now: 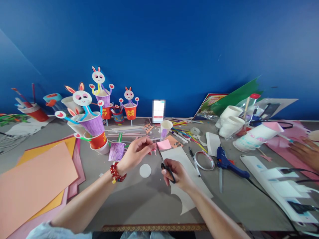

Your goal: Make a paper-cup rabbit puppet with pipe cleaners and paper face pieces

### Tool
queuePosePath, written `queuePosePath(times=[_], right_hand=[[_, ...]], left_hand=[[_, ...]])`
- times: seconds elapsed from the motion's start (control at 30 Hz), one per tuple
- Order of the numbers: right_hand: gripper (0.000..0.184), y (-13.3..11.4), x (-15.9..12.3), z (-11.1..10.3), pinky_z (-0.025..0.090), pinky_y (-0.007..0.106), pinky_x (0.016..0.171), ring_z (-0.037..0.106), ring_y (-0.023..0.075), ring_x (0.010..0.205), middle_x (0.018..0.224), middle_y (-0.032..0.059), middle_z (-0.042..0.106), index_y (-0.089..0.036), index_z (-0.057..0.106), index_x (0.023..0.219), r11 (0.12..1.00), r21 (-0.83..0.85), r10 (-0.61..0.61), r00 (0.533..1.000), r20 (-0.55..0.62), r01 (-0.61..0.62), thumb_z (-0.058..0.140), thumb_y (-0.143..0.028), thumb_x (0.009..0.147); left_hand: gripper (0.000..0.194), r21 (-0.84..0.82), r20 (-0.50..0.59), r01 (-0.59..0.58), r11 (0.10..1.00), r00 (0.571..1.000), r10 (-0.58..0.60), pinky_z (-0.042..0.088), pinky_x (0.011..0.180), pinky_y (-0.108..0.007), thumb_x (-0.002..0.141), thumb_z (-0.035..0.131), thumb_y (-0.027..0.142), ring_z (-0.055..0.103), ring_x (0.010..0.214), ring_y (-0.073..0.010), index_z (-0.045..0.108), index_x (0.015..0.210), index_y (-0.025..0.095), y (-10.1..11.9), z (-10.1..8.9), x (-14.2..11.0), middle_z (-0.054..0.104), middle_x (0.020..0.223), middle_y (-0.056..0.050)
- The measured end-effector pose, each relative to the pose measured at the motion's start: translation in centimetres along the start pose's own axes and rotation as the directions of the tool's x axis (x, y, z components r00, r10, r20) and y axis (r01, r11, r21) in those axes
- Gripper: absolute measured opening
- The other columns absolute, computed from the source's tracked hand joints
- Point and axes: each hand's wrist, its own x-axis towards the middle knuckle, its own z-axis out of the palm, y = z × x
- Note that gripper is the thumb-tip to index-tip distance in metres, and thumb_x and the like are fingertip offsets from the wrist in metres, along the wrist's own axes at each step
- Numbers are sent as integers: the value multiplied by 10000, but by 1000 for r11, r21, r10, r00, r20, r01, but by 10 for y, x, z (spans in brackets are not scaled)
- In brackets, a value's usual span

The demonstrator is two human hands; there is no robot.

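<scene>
Blue wall behind a grey worktop; patterned trim along its near edge. Small pink piece at the fingertips of the left hand, above the worktop's middle, well in from the near edge. Thumb and fingers closed on it in a pinch.

Right hand gripped round black-handled scissors, blades angled away and leftward, tips near the pink piece; whether they touch it, cannot tell. Forearms reach in from the near edge, left and right, converging; left wrist bent inward, red bead bracelet on it.

Pink rectangle just beyond the scissor tips. White disc flat between the hands. White sheet, curved bites out of its edge, partly beneath the right hand. Purple cup just left of the left hand. Rabbit-faced figures toward the back left corner. At the right edge, another person's hand on pink paper.
</scene>
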Motion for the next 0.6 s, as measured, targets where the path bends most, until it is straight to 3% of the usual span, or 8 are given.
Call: queuePosePath(times=[0.33,0.6], right_hand=[[448,-1,-1,0,256,212,421,500,95,375,462,-64,543,-215,435,675,999,43,9,1000,25,-10,709,-568,708],[461,2,-1,0,247,209,416,506,100,370,448,-60,542,-214,438,680,1000,7,1,1000,14,-1,697,-594,717]], left_hand=[[158,31,101,-6,1000,995,3,459,689,-255,891,549,269,571,706,-128,609,802,154,7,-2,-2,631,753,-24],[181,39,114,28,999,993,-32,460,687,-262,871,551,325,568,716,-141,607,813,163,10,-4,-1,626,763,-33]])
